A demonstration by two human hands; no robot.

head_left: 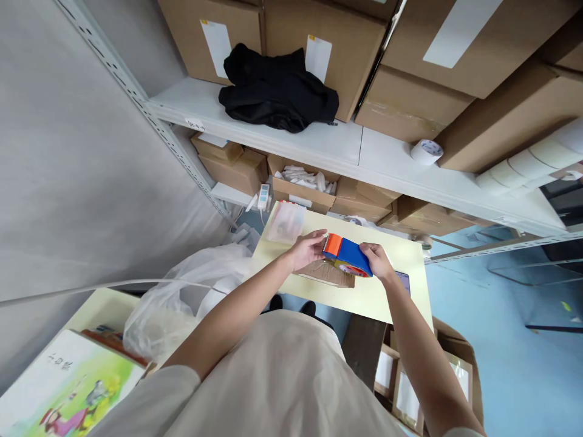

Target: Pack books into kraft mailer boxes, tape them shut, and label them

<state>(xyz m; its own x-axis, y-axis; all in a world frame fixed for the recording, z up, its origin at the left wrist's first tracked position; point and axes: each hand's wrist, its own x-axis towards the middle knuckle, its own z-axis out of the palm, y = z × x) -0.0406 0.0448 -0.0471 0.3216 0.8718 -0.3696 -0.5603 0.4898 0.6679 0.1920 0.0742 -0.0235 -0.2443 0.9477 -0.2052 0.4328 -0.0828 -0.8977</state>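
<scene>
A blue and orange tape dispenser (356,256) is held above the pale yellow table (368,306), with my right hand (377,260) wrapped round its blue end. My left hand (308,250) is at the orange, toothed end, its fingers stretched out; whether they touch the dispenser or its tape I cannot tell. Beneath the dispenser lies a brown cardboard package (328,276), partly hidden by it and by my left hand. Further back on the table rests a clear plastic bag (286,222) with pinkish contents. A phone (403,281) lies beside my right wrist.
Metal shelving (273,135) with cardboard boxes stands behind the table, a black garment (277,88) and a white tape roll (427,152) on its ledge. Clear plastic wrap (173,303) is heaped at left. An open carton (473,370) stands at lower right.
</scene>
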